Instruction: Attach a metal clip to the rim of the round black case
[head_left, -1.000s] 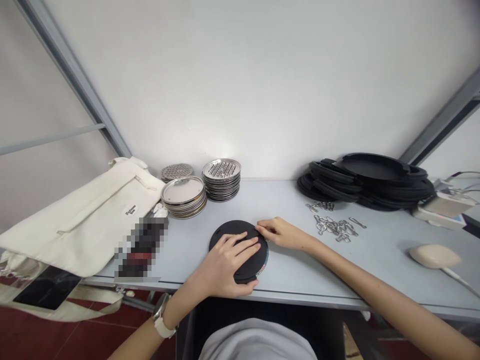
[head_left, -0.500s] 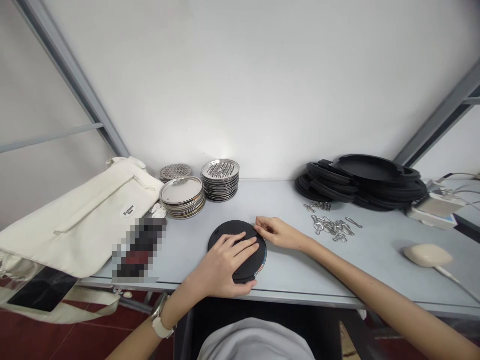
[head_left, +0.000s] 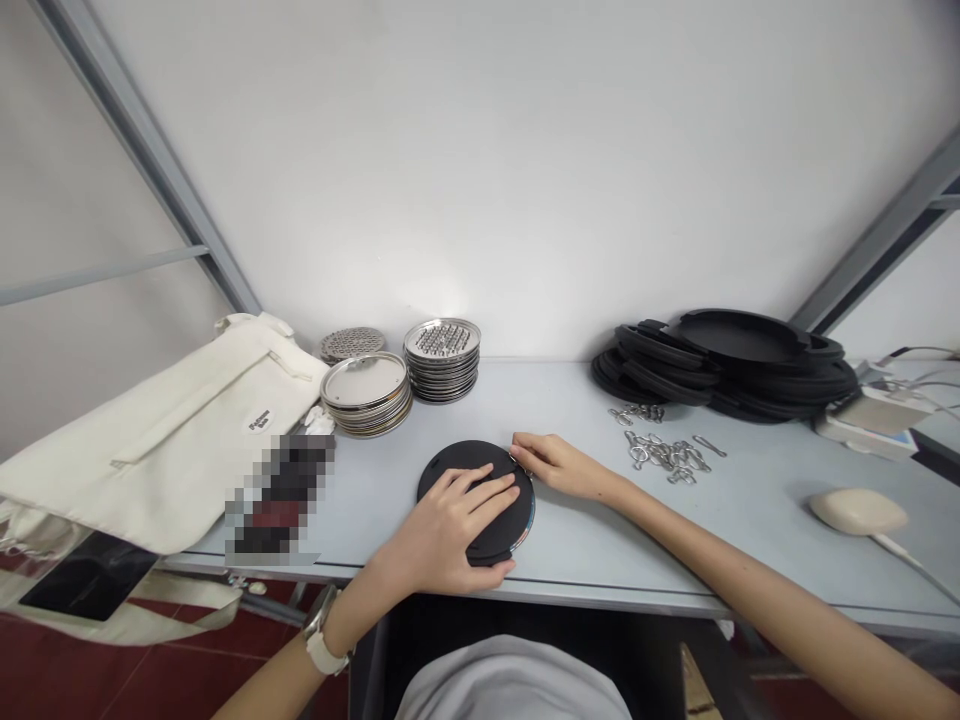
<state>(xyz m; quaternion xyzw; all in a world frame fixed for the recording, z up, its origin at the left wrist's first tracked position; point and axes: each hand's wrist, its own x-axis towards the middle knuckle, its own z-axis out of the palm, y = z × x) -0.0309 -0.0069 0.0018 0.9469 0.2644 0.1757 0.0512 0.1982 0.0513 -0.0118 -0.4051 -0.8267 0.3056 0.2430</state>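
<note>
A round black disc lies flat near the front edge of the grey table. My left hand rests on top of it, fingers stretched flat and thumb at its near rim. My right hand sits at the disc's right rim with its fingertips pinched together there; what they pinch is too small to name. A pile of small metal rings and clips lies just right of my right hand.
Stacks of metal discs and perforated metal plates stand at the back left. A heap of black rings and trays sits back right. A cream bag covers the left end. A beige mouse lies at the right.
</note>
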